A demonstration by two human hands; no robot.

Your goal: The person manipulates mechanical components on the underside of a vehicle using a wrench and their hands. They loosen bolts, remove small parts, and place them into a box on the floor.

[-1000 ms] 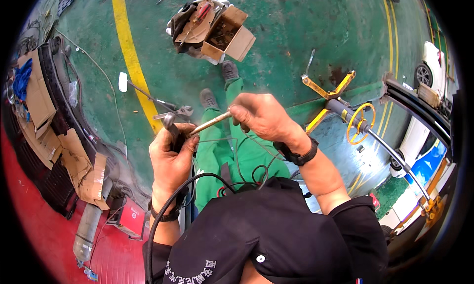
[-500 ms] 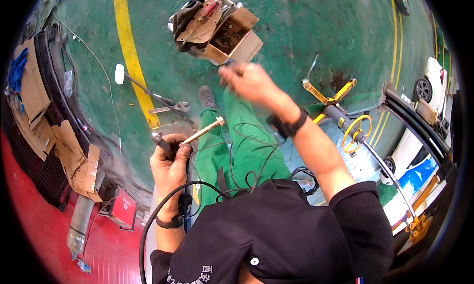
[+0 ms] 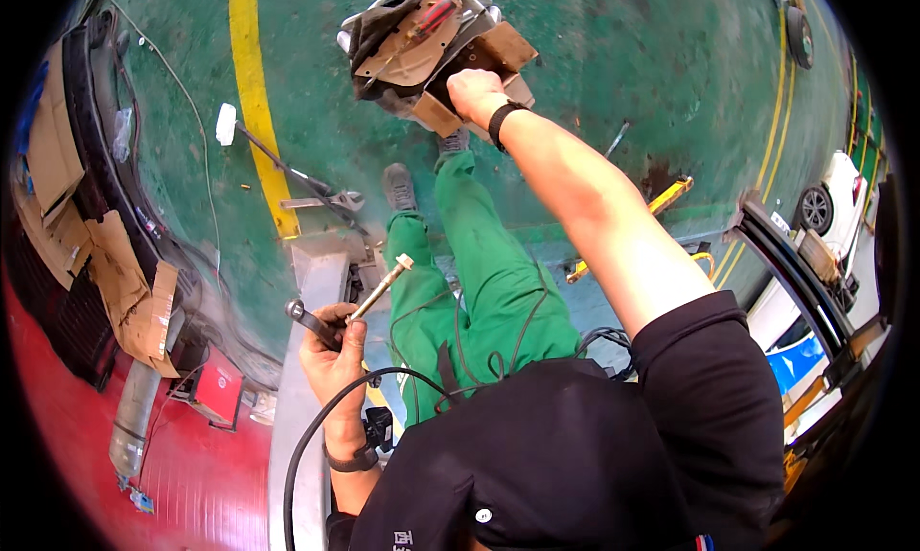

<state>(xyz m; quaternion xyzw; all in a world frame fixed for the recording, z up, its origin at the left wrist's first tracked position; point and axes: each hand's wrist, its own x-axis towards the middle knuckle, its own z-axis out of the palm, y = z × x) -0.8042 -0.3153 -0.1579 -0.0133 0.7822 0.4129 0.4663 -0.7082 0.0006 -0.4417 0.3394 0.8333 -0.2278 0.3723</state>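
Observation:
My left hand (image 3: 333, 355) is closed around two things. A long pale bolt (image 3: 381, 288) with a hex head slants up and right, pinched between thumb and fingers. A dark wrench (image 3: 310, 323) with a round head crosses the same hand and sticks out to the left. My right hand (image 3: 476, 93) reaches down into an open cardboard box (image 3: 443, 116), knuckles up and fingers hidden inside. Whether those fingers hold anything does not show. Beside the box lie a red-handled screwdriver (image 3: 433, 19) and a dark cloth (image 3: 372, 38).
A grey metal beam (image 3: 311, 283) runs along my left side. On the floor lies a long-handled tool (image 3: 287, 171) with a white end. Torn cardboard (image 3: 129, 278) and a red machine (image 3: 216, 388) stand left; a yellow lift arm (image 3: 666, 198) is at right. Thin cables hang across my green trousers.
My right hand has moved forward and entered the cardboard box. My left hand has shifted slightly down, still holding the bolt and wrench. The view has moved a little.

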